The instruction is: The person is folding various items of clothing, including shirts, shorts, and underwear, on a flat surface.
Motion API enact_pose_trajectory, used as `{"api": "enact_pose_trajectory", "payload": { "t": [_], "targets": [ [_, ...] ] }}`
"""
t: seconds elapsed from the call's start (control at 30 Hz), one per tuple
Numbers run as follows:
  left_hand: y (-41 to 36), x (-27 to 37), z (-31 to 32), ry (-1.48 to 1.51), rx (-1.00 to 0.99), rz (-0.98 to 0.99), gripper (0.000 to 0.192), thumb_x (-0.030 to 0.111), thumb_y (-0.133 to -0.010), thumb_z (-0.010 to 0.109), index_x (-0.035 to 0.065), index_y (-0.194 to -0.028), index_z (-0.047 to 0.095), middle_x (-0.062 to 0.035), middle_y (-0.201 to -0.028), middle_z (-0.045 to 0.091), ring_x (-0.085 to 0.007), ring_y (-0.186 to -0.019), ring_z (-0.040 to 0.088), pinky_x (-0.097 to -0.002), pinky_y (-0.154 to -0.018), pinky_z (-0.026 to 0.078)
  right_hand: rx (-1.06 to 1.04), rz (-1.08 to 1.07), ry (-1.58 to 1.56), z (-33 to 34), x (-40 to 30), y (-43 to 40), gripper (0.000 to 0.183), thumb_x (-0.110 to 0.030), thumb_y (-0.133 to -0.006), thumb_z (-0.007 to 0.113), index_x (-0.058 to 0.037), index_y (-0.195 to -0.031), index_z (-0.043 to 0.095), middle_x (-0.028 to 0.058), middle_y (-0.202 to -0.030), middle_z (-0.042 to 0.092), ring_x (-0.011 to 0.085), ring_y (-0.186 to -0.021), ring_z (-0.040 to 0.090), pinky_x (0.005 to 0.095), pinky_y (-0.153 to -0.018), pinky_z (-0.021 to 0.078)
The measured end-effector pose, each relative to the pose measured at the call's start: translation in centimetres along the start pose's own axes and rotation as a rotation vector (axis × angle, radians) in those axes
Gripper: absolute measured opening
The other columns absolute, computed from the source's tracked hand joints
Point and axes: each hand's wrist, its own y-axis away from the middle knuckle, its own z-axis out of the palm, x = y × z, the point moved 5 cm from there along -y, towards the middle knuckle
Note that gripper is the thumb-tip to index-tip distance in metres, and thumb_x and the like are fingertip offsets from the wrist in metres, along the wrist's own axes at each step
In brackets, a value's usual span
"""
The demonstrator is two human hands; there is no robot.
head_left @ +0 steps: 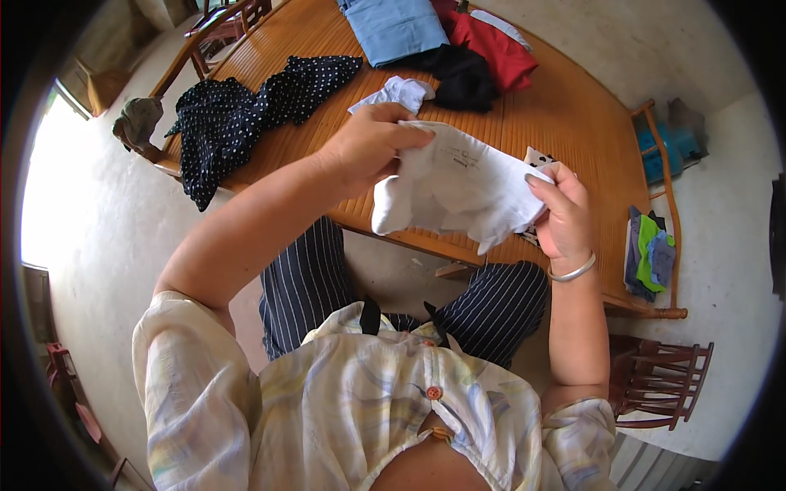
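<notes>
My left hand pinches one top corner of a small white cloth garment, and my right hand grips its other end. The cloth hangs stretched between them above the near edge of the bamboo-slat bed. Dark printing shows near its upper edge. Just beyond my left hand lies a crumpled white cloth on the slats. Behind my right hand, a cream cloth with black spots is mostly hidden. A silver bangle circles my right wrist.
At the back lie folded light-blue fabric, a black garment and a red garment. Black polka-dot clothing spreads leftward over the edge. Several folded clothes rest by the right rail. A wooden chair stands at right.
</notes>
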Motion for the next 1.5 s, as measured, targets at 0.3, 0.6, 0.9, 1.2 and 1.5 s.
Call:
{"api": "enact_pose_trajectory", "payload": {
  "t": [0.3, 0.6, 0.9, 1.2, 1.5],
  "targets": [
    [-1.0, 0.2, 5.0, -0.415, -0.084, 0.257, 0.036, 0.013, -0.077, 0.063, -0.0048, -0.106, 0.051, -0.0100, -0.086, 0.059, -0.0147, -0.078, 0.058, -0.0272, -0.070, 0.048, -0.314, -0.029, 0.134, 6.9, -1.7, -0.8, 0.036, -0.033, -0.092, 0.048, 0.0014, -0.093, 0.058, 0.0034, -0.080, 0.059, 0.0090, -0.073, 0.057, 0.0244, -0.068, 0.0489],
    [-2.3, 2.5, 3.9, -0.452, -0.306, 0.316, 0.024, 0.004, -0.080, 0.061, -0.0017, -0.101, 0.053, -0.0024, -0.088, 0.058, -0.0070, -0.081, 0.055, -0.0225, -0.073, 0.046, -0.369, -0.426, 0.517, 5.6, -6.2, -1.8, 0.041, -0.007, -0.076, 0.068, 0.0017, -0.113, 0.051, 0.0075, -0.099, 0.058, 0.0147, -0.093, 0.055, 0.0269, -0.083, 0.0452],
    [-2.9, 6.7, 2.6, -0.560, -0.274, 0.411, 0.025, 0.011, -0.083, 0.061, -0.0003, -0.104, 0.057, -0.0008, -0.086, 0.061, -0.0051, -0.076, 0.056, -0.0203, -0.066, 0.046, -0.312, -0.237, 0.698, 2.6, -1.9, -3.4, 0.030, 0.001, -0.078, 0.054, 0.0017, -0.108, 0.054, 0.0046, -0.089, 0.061, 0.0086, -0.081, 0.054, 0.0236, -0.075, 0.0439],
    [-3.7, 4.5, 3.0, -0.217, -0.462, 0.280, 0.021, 0.009, -0.083, 0.061, -0.0002, -0.101, 0.057, -0.0016, -0.086, 0.060, -0.0076, -0.077, 0.057, -0.0219, -0.069, 0.047, -0.588, 0.077, 0.491, 4.3, -4.9, -2.6, 0.030, -0.003, -0.079, 0.060, 0.0056, -0.106, 0.053, 0.0044, -0.095, 0.060, 0.0078, -0.085, 0.054, 0.0236, -0.077, 0.0452],
    [-4.8, 3.9, 3.9, -0.115, -0.529, 0.310, 0.041, 0.020, -0.078, 0.068, -0.0030, -0.109, 0.054, -0.0065, -0.097, 0.062, -0.0138, -0.091, 0.057, -0.0267, -0.083, 0.045, -0.436, -0.036, 0.255, 5.6, -3.4, -3.5, 0.024, -0.010, -0.088, 0.054, 0.0047, -0.106, 0.055, 0.0039, -0.093, 0.062, 0.0068, -0.080, 0.056, 0.0222, -0.073, 0.0466]
  ]
}}
